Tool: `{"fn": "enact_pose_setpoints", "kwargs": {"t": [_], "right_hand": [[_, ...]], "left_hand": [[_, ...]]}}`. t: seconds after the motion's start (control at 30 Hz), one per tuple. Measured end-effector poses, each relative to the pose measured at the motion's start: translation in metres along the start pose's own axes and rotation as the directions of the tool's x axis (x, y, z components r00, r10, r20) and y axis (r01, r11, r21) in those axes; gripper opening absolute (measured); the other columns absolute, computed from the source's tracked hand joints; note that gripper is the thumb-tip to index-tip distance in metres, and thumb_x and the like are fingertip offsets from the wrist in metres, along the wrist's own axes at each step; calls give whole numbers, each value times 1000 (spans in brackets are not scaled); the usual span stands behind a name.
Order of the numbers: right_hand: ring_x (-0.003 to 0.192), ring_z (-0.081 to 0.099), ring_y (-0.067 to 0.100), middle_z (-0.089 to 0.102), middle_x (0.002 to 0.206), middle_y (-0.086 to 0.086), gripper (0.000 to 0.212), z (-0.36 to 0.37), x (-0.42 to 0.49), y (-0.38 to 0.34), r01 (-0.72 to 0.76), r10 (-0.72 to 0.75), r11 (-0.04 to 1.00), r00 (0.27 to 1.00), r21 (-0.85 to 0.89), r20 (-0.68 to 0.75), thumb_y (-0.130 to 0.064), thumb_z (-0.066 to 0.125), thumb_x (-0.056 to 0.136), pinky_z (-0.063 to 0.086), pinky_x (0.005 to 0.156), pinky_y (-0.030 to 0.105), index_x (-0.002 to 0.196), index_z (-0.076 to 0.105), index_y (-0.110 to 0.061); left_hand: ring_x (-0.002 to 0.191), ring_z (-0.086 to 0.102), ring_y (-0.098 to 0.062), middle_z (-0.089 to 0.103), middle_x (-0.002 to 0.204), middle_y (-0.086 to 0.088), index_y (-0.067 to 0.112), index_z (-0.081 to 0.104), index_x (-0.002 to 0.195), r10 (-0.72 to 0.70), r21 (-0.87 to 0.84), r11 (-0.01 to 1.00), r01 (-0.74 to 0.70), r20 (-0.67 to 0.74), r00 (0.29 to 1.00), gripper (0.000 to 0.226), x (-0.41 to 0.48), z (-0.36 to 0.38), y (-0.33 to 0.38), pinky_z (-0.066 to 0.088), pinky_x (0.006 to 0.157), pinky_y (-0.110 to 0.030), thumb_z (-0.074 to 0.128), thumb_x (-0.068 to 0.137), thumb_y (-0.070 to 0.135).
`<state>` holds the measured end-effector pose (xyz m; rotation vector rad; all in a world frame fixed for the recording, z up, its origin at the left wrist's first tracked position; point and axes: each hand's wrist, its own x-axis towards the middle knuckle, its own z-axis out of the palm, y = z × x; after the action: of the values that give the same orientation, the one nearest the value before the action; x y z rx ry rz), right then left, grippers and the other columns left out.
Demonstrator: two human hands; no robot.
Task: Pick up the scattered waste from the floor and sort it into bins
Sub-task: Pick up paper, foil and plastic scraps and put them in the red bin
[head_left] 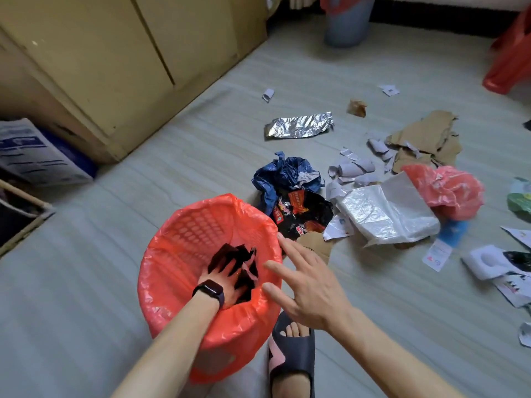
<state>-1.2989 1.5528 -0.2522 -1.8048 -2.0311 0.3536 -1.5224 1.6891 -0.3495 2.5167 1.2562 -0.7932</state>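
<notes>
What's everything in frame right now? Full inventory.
red bin: 1, red with red liner, floor, centre
black waste: 1 clump, black, inside red bin
foil sheet: 1, silver, floor beyond bin
blue bag: 1, dark blue, crumpled, behind bin
snack wrapper: 1, black and red, by bin's right rim
white bag: 1, white, right of wrapper
red bag: 1, red, right of white bag
cardboard pieces: several, brown, far right
paper scraps: many, white, scattered right
grey bin: 1, grey-blue, far wall
cabinet: 1, tan, left
stool: 1, red, top right
slipper: 1, dark, on foot
watch: 1, dark, left wrist
left hand: inside red bin, fingers on black waste
right hand: open, above bin's right rim
</notes>
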Motion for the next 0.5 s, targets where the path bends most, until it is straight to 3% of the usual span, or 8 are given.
{"fn": "enact_pose_setpoints", "kwargs": {"t": [0.13,0.2,0.27,0.37,0.5], "right_hand": [[146,33,21,18,166,7,41,10,0,3,24,-23,997,1000,78,-18,-61,40,100,31,116,33,129,57,-36],[141,39,22,18,166,8,40,13,1,6,29,-26,994,999,104,-30,-58,43,100,32,113,31,127,59,-34],[137,42,21,17,166,8,40,12,-1,8,29,-27,992,999,126,-20,-57,42,101,33,108,29,127,60,-32],[134,45,20,16,166,6,42,12,-4,8,8,-9,990,1000,141,2,-58,41,101,36,104,29,130,59,-32],[135,43,17,17,166,-1,49,-8,2,12,47,-52,992,998,118,38,-61,37,102,38,107,30,144,46,-38]], "left_hand": [[149,-23,-17,-22,160,18,44,-17,153,-40,-15,999,40,-9,999,69,1,-6,2,-5,121,-45,22,98,59],[151,-14,-18,-15,162,17,41,-16,154,-7,-14,1000,8,43,999,76,0,-19,7,4,121,-45,32,97,59],[151,9,-21,11,165,7,38,4,157,-6,-25,1000,9,94,996,78,-4,-34,13,22,117,-47,41,92,61],[136,42,-22,44,149,5,40,35,147,-29,-111,993,42,117,993,70,-19,-65,15,44,103,-43,48,83,65],[127,51,-16,53,136,11,38,46,140,-46,-144,989,40,-38,998,58,-49,-121,12,48,98,-38,45,86,61]]}}
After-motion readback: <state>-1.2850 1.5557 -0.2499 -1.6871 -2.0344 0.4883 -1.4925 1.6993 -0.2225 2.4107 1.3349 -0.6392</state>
